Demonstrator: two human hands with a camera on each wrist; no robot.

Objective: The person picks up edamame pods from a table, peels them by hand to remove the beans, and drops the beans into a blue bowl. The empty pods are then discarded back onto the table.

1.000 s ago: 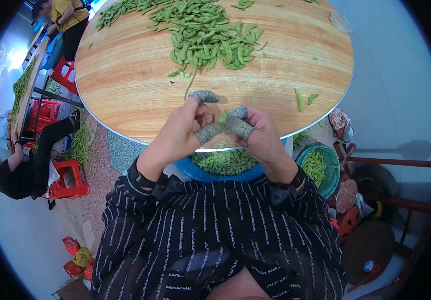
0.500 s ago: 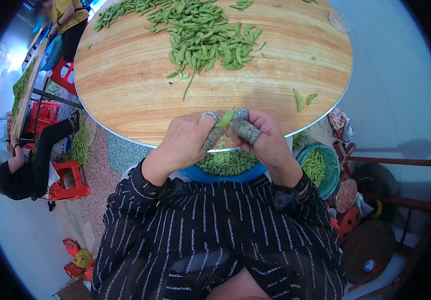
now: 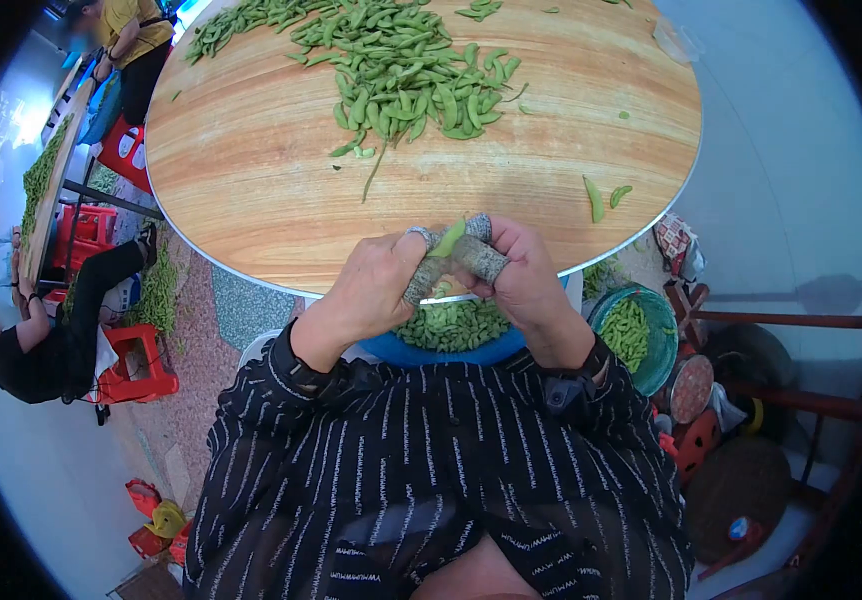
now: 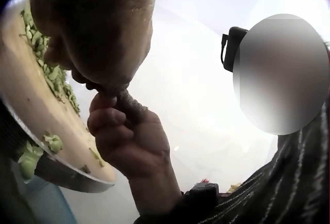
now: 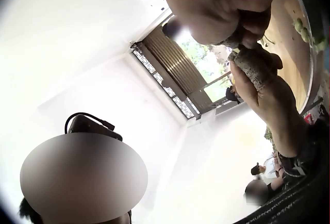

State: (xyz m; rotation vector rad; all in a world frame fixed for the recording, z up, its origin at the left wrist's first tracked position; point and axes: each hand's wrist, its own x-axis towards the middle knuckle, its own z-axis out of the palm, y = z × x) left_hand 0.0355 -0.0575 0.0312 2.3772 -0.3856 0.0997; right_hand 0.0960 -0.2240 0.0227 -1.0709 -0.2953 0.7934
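Note:
A green edamame pod (image 3: 448, 238) is pinched between both hands, just above the near edge of the round wooden table (image 3: 251, 215). My left hand (image 3: 369, 285) grips it from the left, with grey knitted covers on thumb and forefinger. On the other side my right hand (image 3: 529, 285), with the same finger covers, holds the pod too. Its lower part is hidden by the fingers. Below the hands, partly under the table edge, a blue basin (image 3: 431, 357) holds shelled green beans (image 3: 456, 325). The left wrist view shows the right hand's curled fingers (image 4: 111, 123).
A heap of edamame pods (image 3: 396, 75) covers the far middle of the table; two loose pods (image 3: 594, 200) lie at its right. A green bucket (image 3: 663, 345) of pods stands on the floor at right. Other people sit at a second table (image 3: 56, 165) on the left.
My left hand's raised forefinger has come down, and that hand now grips the pod against the right hand. The pod stands more upright and more visible than a second ago.

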